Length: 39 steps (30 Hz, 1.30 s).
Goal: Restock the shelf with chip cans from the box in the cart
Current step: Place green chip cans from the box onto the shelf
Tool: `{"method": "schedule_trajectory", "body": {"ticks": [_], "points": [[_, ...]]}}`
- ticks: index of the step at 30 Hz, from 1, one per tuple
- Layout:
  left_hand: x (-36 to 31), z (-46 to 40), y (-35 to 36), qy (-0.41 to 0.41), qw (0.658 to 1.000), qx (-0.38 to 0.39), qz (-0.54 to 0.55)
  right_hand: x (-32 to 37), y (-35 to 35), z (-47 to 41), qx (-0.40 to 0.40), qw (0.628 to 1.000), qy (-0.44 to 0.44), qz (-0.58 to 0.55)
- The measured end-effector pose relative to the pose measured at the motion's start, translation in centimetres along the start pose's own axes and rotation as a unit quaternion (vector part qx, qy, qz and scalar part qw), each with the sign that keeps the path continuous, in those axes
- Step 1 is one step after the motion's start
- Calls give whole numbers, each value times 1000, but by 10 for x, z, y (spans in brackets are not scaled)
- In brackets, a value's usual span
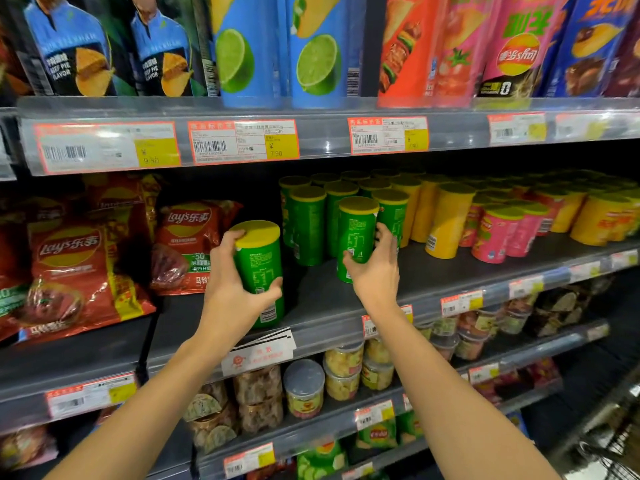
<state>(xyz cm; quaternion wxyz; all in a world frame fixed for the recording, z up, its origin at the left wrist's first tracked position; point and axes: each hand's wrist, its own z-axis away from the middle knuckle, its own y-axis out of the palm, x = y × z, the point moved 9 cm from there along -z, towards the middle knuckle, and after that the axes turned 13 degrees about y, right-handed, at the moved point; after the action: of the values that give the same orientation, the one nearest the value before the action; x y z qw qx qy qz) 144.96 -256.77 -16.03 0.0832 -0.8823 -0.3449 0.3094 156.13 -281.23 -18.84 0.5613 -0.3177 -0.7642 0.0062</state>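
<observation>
From the head camera, the left hand (239, 285) wraps a short green cardboard chip can with a yellow plastic lid (259, 271), fingers over the lid rim and thumb curled round the lower body, at the front edge of the grey metal middle shelf (325, 299); whether its base rests on the shelf or hangs just above I cannot tell. The right hand (375, 268) grips a second green can (356, 233) farther back on the shelf, just in front of the standing block of green cans (308, 223).

To place them well, I judge each can should be slid back upright until it touches the row, label facing out, without knocking its neighbours.

The bases of both held cans sit behind the hands. The cart shows only as blurred wire at the lower right corner; the box is out of sight. The price tags (242, 142) are too blurred to read fully.
</observation>
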Motion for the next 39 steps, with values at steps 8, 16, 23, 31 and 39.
{"method": "schedule_trajectory", "body": {"ticks": [8, 16, 23, 31, 39], "points": [[-1, 0, 1, -4, 1000, 6, 5, -1, 4, -6, -1, 1000, 9, 18], [-4, -1, -1, 4, 1000, 3, 5, -1, 8, -14, 17, 999, 44, 24], [0, 1, -1, -7, 1000, 11, 4, -3, -2, 1, -6, 999, -10, 46], [6, 0, -2, -17, 998, 60, 21, -26, -19, 51, -13, 971, -208, 114], [0, -4, 10, 6, 993, 114, 35, -38, -8, 63, -75, 944, -262, 187]]}}
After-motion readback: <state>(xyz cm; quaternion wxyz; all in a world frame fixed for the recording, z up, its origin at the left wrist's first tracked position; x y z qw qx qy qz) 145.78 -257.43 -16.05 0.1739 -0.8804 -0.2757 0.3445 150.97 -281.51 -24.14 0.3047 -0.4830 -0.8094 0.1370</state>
